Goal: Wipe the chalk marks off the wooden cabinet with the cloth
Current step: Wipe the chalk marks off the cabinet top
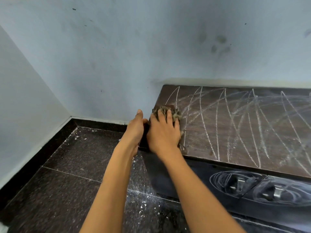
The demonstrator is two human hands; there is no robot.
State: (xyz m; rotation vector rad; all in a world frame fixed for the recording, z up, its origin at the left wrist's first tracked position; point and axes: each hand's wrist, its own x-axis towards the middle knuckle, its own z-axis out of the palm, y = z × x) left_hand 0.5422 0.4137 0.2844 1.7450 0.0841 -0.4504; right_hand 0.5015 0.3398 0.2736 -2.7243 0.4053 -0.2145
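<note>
My right hand (pixel 164 132) presses the cloth (pixel 168 113) flat-fingered at the wooden cabinet (pixel 244 132) top's left end, chalk marks (pixel 235 123) stretching rightward, while my left hand (pixel 136 128) seemingly braces the edge.

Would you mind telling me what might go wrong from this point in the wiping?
1. The small brownish cloth under the right hand covers little, so the long white chalk marks across the dark wooden cabinet top may only smear.
2. The cloth sits at the cabinet's left edge by the left hand, so it could slip off onto the dark speckled floor.
</note>
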